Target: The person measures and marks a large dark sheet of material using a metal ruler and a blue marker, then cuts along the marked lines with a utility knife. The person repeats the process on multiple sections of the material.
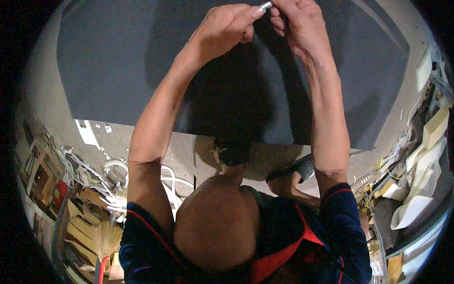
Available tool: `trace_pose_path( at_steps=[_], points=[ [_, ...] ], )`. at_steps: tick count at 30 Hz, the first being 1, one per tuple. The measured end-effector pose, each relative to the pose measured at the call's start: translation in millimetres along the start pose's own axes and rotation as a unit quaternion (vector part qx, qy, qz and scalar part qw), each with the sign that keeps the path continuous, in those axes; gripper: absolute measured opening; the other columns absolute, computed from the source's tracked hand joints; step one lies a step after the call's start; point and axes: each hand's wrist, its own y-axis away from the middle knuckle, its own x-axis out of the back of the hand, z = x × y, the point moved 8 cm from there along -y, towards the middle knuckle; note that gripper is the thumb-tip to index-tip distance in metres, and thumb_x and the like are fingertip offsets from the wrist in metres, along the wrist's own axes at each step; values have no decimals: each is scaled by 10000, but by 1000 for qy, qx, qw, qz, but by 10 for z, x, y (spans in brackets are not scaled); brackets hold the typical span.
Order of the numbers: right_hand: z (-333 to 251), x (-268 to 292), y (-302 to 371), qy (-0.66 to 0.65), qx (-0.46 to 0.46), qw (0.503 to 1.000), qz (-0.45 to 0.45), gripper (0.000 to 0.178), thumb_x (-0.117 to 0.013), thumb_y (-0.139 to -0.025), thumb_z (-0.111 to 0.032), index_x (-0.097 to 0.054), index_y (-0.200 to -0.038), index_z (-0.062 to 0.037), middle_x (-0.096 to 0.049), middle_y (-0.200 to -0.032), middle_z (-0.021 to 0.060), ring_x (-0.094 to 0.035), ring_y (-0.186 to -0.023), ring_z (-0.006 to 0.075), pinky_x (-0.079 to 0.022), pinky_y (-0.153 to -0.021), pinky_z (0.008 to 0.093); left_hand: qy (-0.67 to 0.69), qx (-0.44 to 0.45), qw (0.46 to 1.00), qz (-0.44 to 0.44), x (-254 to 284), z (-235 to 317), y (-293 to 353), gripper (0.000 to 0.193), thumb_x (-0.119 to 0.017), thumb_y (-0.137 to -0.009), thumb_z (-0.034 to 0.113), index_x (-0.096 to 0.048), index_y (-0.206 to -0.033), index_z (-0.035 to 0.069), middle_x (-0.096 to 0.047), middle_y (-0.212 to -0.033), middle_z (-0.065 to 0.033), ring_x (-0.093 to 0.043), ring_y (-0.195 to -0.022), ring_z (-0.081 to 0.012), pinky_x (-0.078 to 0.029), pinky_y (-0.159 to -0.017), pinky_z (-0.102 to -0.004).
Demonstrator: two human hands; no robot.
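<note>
Both my arms reach out over a large dark grey sheet [104, 61], and my hands come together at the top edge of the view. My left hand [231, 23] is closed, its thumb pressed against a small silvery piece [266, 5]. My right hand [305, 23] is closed too, with curled fingers at the other end of that piece. The piece is tiny and partly covered by the fingers, so its kind cannot be made out. Both hands are raised above the sheet and throw dark shadows on it.
White hoses or cables [172, 182] lie on the floor by my left side. A straw broom [106, 236] and cardboard pieces [78, 222] are at lower left. White curved sheets [414, 208] and clutter line the right. A sandaled foot [288, 182] shows near the sheet's near edge.
</note>
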Motion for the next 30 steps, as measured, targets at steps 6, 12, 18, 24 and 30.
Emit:
trace_pose_path(
  at_steps=[6, 12, 18, 24, 30],
  points=[
    [-138, -251, 119, -90, -4, 989, -115, 186, -657, -986, -207, -638, -862, -70, -563, -659, -25, -498, -532, 82, -380, -480, 247, -10, -19, 999, 48, 138, 250, 183, 318, -493, -1022, 313, -616, -889, 51, -565, -652, -81, -587, -568, -241, -469, -536, -377],
    [-944, 2220, 239, -306, 202, 920, 140, 186, -555, -1025, -165, -507, -855, -106, -380, -661, -53, -307, -532, 68, -217, -461, 249, 92, 242, 966, -24, -2, -107, 1014, 389, -466, -1048, 293, -588, -793, 25, -538, -590, -105, -543, -526, -246, -436, -547, -403],
    [-1061, 1760, 54, 98, 169, 967, 161, 282, -597, -1033, -283, -642, -1154, -32, -629, -871, 7, -571, -747, 99, -465, -642, 257, -122, 193, 956, 187, 713, -279, 1027, 283, -708, -900, 265, -567, -943, 24, -585, -808, -144, -591, -745, -327, -472, -698, -429],
    [-408, 1263, -1051, 111, 167, 972, 123, 169, -731, -898, -196, -715, -1002, -63, -681, -844, 16, -596, -717, 95, -466, -623, 262, -337, -49, 895, 289, 1102, -582, -817, 522, -781, -829, 200, -531, -1222, -36, -608, -1053, -196, -572, -1018, -391, -441, -932, -474],
    [-446, 921, -1873, 230, 149, 957, 97, 157, -745, -875, -202, -735, -911, -49, -664, -775, -1, -567, -675, 86, -452, -603, 277, -408, -47, 863, 296, 1192, -959, -1315, 534, -737, -886, 341, -550, -1272, 23, -565, -1387, -209, -465, -1372, -380, -277, -1122, -664]
  ],
)
